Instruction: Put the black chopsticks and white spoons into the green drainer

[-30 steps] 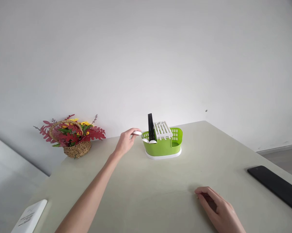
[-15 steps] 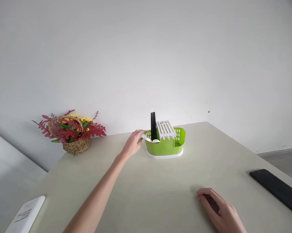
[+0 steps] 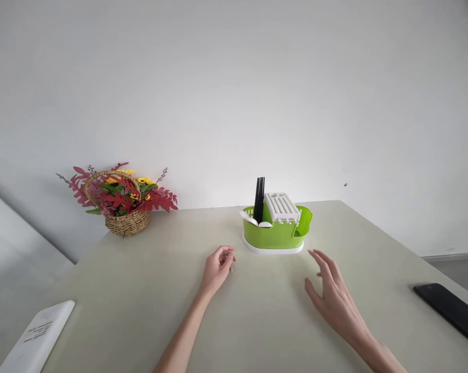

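No readable lettering on the surface

No word, brand or number can be read. The nearest thing to a label is on the flat white plastic slab with rounded corners [image 3: 26, 352], at the left front of the pale grey-green surface [image 3: 148, 290]. Its upper face carries a block of short, dark, slanting lines [image 3: 38, 331], set in rows; whether they are print or slots cannot be told. Beyond them, toward the slab's far end, sits a faint grey mark [image 3: 46, 315], too small and pale to make out.
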{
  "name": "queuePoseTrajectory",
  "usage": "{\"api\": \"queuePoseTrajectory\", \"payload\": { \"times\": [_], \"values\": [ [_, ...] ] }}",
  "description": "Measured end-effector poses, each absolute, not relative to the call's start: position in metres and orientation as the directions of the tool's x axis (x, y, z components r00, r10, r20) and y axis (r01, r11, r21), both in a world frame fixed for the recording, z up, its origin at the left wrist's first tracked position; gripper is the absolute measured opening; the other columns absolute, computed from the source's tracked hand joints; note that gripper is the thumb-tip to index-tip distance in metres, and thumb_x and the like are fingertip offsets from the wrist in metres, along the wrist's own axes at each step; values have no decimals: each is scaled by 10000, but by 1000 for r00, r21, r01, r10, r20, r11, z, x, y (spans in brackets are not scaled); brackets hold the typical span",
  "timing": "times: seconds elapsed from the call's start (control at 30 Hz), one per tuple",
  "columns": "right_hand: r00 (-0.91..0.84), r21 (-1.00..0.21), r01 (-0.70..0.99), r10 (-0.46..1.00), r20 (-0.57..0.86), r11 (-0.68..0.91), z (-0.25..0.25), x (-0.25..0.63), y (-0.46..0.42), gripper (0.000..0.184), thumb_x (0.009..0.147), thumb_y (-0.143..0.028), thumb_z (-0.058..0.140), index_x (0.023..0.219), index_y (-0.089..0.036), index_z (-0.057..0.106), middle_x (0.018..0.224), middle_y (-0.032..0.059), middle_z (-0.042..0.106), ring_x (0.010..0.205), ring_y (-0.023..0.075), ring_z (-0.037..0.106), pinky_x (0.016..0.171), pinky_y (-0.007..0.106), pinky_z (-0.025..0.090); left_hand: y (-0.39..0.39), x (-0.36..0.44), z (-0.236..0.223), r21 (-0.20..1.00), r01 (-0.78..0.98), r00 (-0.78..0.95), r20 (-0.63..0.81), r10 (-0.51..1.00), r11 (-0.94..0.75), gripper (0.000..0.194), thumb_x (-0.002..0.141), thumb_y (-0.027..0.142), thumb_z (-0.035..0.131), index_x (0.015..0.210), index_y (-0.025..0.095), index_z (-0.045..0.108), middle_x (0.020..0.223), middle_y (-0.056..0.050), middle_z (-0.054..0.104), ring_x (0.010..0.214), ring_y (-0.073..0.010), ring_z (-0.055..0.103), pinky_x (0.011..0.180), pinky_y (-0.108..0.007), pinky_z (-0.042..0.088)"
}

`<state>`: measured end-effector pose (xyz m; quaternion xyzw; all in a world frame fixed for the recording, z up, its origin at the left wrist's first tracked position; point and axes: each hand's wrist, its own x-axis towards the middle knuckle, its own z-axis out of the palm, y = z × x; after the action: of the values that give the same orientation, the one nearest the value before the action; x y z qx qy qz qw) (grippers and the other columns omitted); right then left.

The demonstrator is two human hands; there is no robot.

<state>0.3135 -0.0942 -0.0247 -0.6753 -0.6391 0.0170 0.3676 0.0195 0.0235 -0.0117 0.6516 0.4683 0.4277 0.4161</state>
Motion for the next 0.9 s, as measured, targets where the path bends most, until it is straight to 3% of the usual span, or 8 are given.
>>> {"api": "queuePoseTrajectory", "payload": {
  "times": [0.07,0.17,0.23,0.43,0.63,0.9],
  "values": [
    [148,-421,902,843,518,100,-12,304,-65,648,1006,-466,364,1593,-251,193,1631,155,258,1452,348,370,1038,511,501,23,18,-10,951,228,198,163,966,-207,323,924,480,559,1035,191,648,803,-8,663,586,-110,566,577,-233,456],
    [93,-303,947,809,581,109,-5,294,-27,712,1026,-519,314,1607,-157,118,1658,214,197,1536,370,192,1133,566,396,22,18,-8,946,243,237,155,959,-213,302,926,457,551,1038,194,649,796,-10,667,570,-110,555,556,-232,438],
    [111,-271,961,813,571,59,-8,292,-11,741,1026,-567,277,1598,-121,129,1635,242,259,1536,367,202,1126,577,393,20,19,-7,941,259,252,149,956,-215,297,928,451,542,1031,195,650,797,-15,676,557,-111,550,543,-232,430],
    [123,-169,985,852,509,-41,-16,300,2,712,1012,-646,188,1434,-119,413,1493,244,479,1482,349,317,986,554,491,16,22,-8,926,305,251,149,956,-224,263,929,420,531,1011,206,660,798,-22,703,541,-113,545,516,-227,417],
    [110,-116,991,863,493,-59,-18,338,17,719,1004,-661,137,1346,-117,457,1449,258,503,1413,351,401,934,545,515,16,22,-11,909,337,253,162,954,-244,247,930,396,528,985,205,675,799,-34,717,542,-116,559,523,-228,435],
    [115,-93,992,882,456,-81,-28,420,31,766,928,-788,243,1167,-125,542,1308,284,574,1252,395,533,817,502,520,16,22,-13,903,354,250,160,955,-244,245,935,397,516,998,224,677,798,-22,723,567,-127,591,548,-234,453]
  ]
}}
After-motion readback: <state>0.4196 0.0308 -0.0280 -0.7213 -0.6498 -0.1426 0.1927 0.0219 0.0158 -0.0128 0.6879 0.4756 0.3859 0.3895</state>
